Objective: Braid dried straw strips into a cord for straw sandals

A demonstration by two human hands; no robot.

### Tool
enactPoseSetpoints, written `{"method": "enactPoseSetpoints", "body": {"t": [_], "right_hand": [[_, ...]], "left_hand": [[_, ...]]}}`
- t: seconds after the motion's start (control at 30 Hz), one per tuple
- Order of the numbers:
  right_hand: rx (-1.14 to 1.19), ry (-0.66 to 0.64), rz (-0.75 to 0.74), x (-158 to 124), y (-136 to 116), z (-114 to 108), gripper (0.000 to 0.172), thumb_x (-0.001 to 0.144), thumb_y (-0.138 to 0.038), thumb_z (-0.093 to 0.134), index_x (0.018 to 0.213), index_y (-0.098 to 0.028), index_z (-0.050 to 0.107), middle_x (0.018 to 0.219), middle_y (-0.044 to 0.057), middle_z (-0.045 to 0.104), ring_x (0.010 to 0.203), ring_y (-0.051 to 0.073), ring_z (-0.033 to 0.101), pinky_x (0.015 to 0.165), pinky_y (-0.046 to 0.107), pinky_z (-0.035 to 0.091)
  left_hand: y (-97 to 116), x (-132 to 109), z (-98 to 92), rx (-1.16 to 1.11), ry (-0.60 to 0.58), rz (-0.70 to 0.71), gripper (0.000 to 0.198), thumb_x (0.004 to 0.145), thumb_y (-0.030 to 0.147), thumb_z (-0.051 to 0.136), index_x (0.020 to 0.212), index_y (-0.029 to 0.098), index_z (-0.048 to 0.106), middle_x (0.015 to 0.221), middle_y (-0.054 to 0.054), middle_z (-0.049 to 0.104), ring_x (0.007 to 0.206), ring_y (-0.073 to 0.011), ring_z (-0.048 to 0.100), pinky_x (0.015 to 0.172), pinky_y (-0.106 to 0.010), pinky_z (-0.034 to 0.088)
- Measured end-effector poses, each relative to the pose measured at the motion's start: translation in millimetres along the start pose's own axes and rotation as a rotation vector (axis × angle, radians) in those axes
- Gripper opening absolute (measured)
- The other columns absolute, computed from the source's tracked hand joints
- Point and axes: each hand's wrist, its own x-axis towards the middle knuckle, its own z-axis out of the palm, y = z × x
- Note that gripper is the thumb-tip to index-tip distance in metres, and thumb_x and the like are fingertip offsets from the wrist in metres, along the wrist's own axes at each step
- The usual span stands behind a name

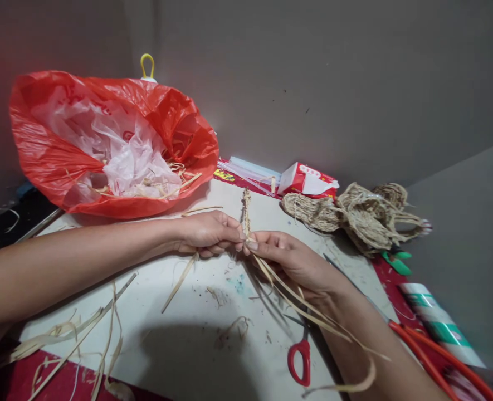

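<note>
A short braid of dried straw-like fibre (246, 209) points away from me across the white board (204, 356). At its near end my left hand (213, 233) and my right hand (282, 253) meet, both closed with thumbs and fingertips pinching the strands. Loose fibre strips (308, 305) trail from the right hand toward me, over the right forearm. Another strip (180, 283) sticks out below my left hand. Beneath my right wrist lie red-handled scissors (299, 359), partly hidden by the arm.
At the back left sits a red plastic bag (116, 206) holding white plastic and fibre scraps. Coiled braided cord (363, 214) lies at the right, near a tissue pack (307, 179), green-handled pliers (396, 262) and a white-green roll (440, 323). More loose strips (68, 334) lie front left.
</note>
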Motion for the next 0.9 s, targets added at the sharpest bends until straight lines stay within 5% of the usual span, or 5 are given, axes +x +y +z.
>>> {"method": "enactPoseSetpoints", "body": {"t": [0.5,0.9], "right_hand": [[-0.094,-0.017,-0.013,-4,-4,1,0.029,0.070,-0.042,0.073,0.077,-0.015,0.063,0.060,-0.005,0.047,0.048,0.006,0.031,0.043,0.021,0.019],[-0.704,0.133,-0.126,-11,-11,0,0.033,0.080,-0.048,0.050,0.070,-0.018,0.057,0.062,-0.002,0.048,0.058,0.013,0.039,0.054,0.026,0.032]], "left_hand": [[3,4,1.4,-0.018,0.013,-0.082,0.013,0.078,0.023,0.056,0.069,0.014,0.060,0.039,0.010,0.023,0.033,-0.0038,0.015,0.031,-0.016,0.013],[0,4,17.8,0.264,0.258,-0.031,0.017,0.076,0.022,0.051,0.060,0.017,0.052,0.034,0.009,0.030,0.028,-0.0048,0.020,0.029,-0.019,0.014]]}}
